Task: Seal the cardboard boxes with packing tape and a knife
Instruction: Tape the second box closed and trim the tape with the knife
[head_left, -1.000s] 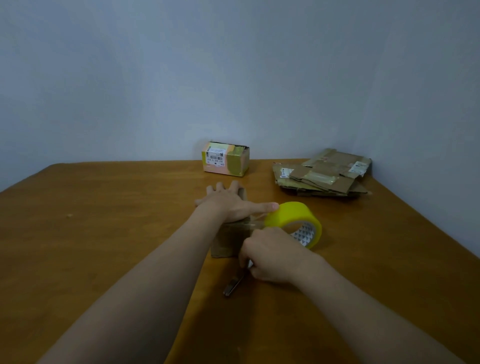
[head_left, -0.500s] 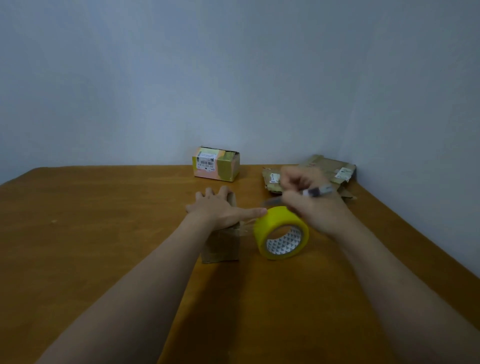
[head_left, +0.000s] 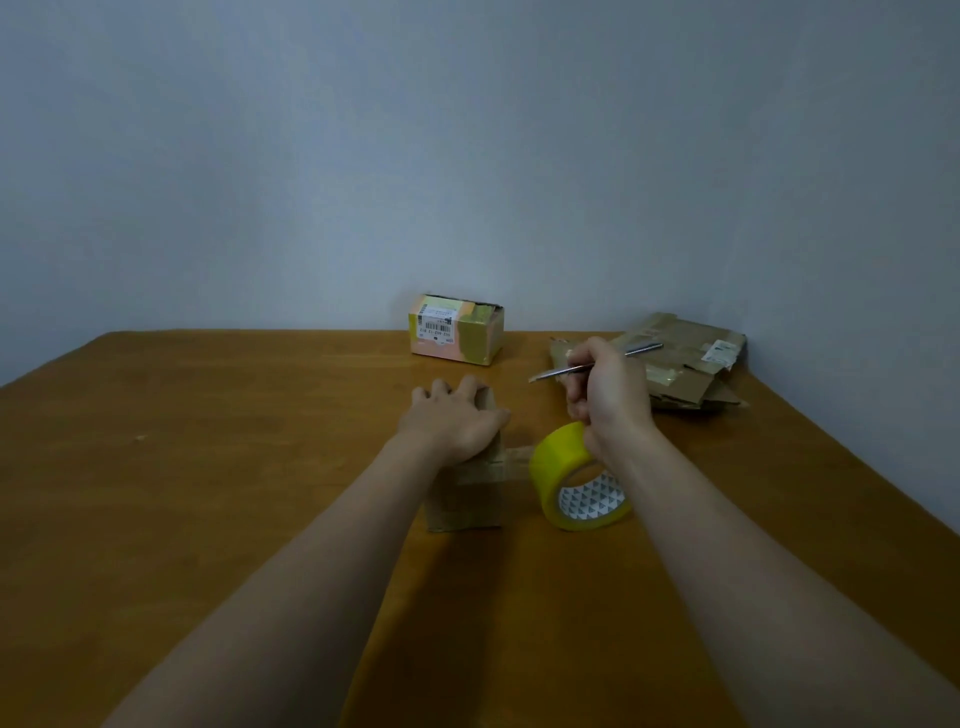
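Plain room: bare wall (head_left: 467, 156), wooden table (head_left: 208, 467), nothing more telling.

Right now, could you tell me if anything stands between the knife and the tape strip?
Nothing visible does; the knife in the right hand hangs above the strip stretched from box to roll.

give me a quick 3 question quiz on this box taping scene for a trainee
1. True or false: the left hand rests on top of the small cardboard box.
2. The yellow tape roll stands: A) on the person's right of the small cardboard box, B) on top of it, C) against the far wall.
3. Which tool does the right hand grip?

Key: 1 true. 2 A. 3 the knife.
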